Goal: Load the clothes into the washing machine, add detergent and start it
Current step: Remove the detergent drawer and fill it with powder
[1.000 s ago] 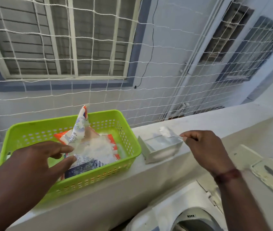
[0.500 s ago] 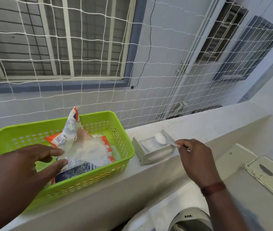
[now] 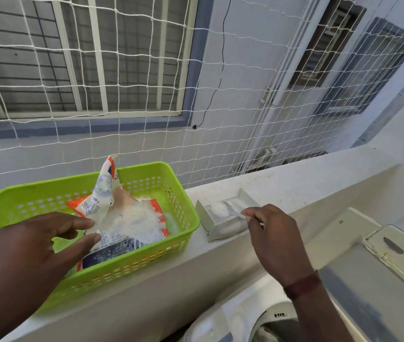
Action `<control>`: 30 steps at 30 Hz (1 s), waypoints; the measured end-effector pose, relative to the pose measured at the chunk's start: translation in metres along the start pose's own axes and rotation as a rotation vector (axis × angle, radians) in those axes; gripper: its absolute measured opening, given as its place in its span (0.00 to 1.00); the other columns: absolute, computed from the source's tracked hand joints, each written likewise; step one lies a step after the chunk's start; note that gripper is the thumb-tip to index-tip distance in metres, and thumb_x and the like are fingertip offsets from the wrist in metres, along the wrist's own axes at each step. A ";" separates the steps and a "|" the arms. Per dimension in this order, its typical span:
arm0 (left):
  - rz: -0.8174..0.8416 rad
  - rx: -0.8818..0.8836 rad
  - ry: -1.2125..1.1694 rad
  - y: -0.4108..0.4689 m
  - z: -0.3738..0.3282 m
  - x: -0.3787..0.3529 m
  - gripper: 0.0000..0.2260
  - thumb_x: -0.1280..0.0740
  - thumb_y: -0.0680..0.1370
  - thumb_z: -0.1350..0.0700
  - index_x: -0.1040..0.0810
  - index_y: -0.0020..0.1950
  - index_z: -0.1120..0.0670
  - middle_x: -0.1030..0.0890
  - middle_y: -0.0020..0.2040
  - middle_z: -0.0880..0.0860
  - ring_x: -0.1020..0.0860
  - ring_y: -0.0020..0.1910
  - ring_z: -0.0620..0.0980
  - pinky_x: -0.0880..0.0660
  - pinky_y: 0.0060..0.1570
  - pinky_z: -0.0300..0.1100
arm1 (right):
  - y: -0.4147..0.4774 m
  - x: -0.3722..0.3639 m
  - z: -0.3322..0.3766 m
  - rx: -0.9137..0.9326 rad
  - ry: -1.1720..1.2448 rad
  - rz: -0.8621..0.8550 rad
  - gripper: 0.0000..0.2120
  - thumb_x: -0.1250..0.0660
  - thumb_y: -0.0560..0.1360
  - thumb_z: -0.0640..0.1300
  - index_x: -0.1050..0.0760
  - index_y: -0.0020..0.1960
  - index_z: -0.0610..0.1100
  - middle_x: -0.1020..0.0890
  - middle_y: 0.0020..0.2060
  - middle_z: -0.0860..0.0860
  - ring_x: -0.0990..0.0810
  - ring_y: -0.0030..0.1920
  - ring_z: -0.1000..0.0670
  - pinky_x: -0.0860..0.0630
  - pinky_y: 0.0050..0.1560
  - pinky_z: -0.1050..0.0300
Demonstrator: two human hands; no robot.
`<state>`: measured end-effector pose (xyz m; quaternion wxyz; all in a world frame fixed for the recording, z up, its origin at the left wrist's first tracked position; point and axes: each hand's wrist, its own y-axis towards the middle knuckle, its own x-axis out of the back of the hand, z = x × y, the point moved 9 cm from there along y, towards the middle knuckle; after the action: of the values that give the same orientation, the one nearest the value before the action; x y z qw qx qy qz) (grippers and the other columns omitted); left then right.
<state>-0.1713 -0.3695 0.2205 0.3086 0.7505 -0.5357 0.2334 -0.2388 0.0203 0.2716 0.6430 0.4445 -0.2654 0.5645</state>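
An open detergent powder packet (image 3: 124, 218) lies in a lime green basket (image 3: 186, 213) on the white ledge. My left hand (image 3: 47, 243) pinches the packet's torn edge between thumb and fingers. To the right of the basket sits a small white detergent tray (image 3: 223, 218) with powder in it. My right hand (image 3: 275, 238) grips a small scoop (image 3: 235, 213), blurred, tipped over the tray. The washing machine (image 3: 245, 317) shows at the bottom, its open tub rim at the lower edge and its raised lid (image 3: 369, 267) at the right.
A white rope net (image 3: 196, 107) closes off the space behind the ledge (image 3: 307, 183). Beyond it are a grey wall, barred windows and a drain pipe. The ledge runs on to the right past the tray.
My right hand has tilted the scoop down into the tray, and the powder heap seen on it before is gone. My left hand stays on the packet.
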 end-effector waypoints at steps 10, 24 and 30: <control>0.032 0.013 -0.007 0.002 0.009 -0.005 0.25 0.39 0.63 0.24 0.21 0.52 0.36 0.20 0.48 0.38 0.20 0.43 0.42 0.24 0.43 0.45 | 0.009 0.022 -0.034 -0.105 0.011 -0.116 0.10 0.36 0.78 0.39 0.17 0.53 0.47 0.20 0.41 0.54 0.24 0.43 0.54 0.37 0.44 0.80; 0.124 0.002 -0.023 -0.001 0.002 -0.009 0.28 0.40 0.64 0.24 0.23 0.56 0.37 0.22 0.54 0.36 0.22 0.49 0.37 0.27 0.44 0.37 | 0.012 0.028 -0.040 -0.061 -0.169 -0.260 0.10 0.36 0.78 0.36 0.17 0.54 0.42 0.20 0.44 0.45 0.20 0.45 0.45 0.34 0.44 0.61; 0.060 0.025 -0.025 0.002 0.008 -0.006 0.28 0.39 0.63 0.23 0.21 0.54 0.37 0.21 0.49 0.39 0.20 0.45 0.43 0.24 0.47 0.46 | 0.007 0.027 -0.039 -0.043 -0.091 -0.262 0.10 0.37 0.78 0.37 0.18 0.54 0.43 0.23 0.42 0.52 0.26 0.41 0.54 0.36 0.44 0.66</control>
<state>-0.1750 -0.3715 0.2110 0.2852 0.7408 -0.5587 0.2400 -0.2460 0.0675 0.2779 0.7078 0.4865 -0.2460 0.4493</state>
